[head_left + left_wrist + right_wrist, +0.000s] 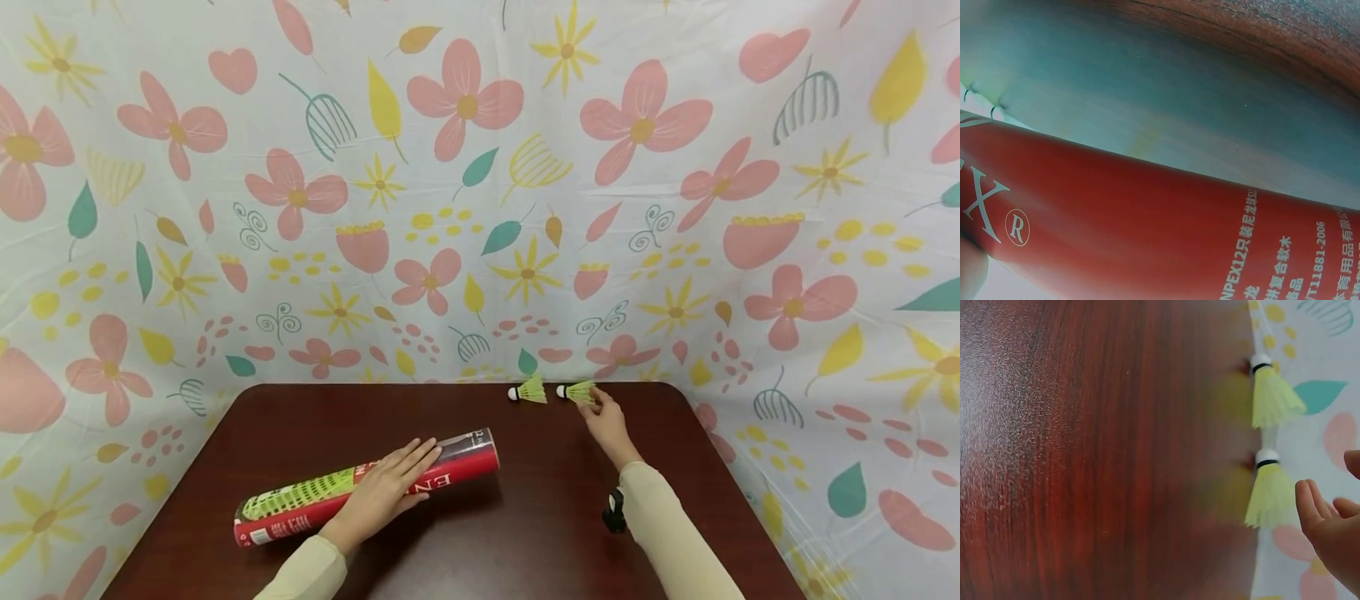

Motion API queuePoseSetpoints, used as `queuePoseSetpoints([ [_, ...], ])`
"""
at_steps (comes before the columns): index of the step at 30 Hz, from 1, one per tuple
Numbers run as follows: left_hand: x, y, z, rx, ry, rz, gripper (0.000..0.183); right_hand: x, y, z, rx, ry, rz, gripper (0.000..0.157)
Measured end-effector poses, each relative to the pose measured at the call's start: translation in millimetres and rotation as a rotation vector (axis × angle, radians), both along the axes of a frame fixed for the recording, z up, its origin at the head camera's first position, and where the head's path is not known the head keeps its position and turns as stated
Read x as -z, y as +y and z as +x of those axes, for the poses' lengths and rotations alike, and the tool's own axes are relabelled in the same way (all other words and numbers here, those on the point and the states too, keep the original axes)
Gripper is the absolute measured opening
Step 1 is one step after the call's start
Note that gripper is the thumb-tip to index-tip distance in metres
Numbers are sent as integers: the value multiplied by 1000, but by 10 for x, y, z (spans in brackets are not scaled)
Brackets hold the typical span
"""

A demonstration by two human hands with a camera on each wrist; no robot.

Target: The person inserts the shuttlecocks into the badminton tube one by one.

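A red shuttlecock tube [296,508] with a yellow-green pattern lies slantwise over the left half of the table. My left hand [381,495] rests across its top, fingers extended and thumb on the near side. Red printed tube wall fills much of the left wrist view. Two yellow shuttlecocks with white heads lie at the table's far edge. The right one [576,392] has my right hand [609,432] beside its skirt, fingers loosely bent. In the right wrist view, those fingertips are close to the skirt, not closed around it. The left shuttlecock [530,390] sits apart from both hands.
The dark brown wooden table [540,508] has its far edge right behind the shuttlecocks. A white cloth [480,208] printed with flowers and leaves hangs around the back and sides. A dark wrist device [614,512] sits at the right cuff.
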State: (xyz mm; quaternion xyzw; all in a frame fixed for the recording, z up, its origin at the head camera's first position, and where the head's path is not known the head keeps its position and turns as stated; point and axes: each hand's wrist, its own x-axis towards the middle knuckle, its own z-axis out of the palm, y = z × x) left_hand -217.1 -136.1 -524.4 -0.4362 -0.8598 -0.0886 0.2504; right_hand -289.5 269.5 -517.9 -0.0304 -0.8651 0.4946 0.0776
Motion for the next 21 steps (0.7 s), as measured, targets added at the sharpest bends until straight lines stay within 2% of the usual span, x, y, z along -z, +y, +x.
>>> queuePoseSetpoints([
  [6,15,17,-31,-7,2,-6,72,57,54,-42,17,-74,-60,64],
  [10,28,34,-29,-15,-19,-1,80,87,60,-63,25,-103,-131,68],
  [14,43,37,-14,-26,-49,3,85,127,40,-97,-3,-114,-177,68],
  [21,58,27,-21,-16,-34,-8,74,196,-13,-155,-19,-108,-277,67],
])
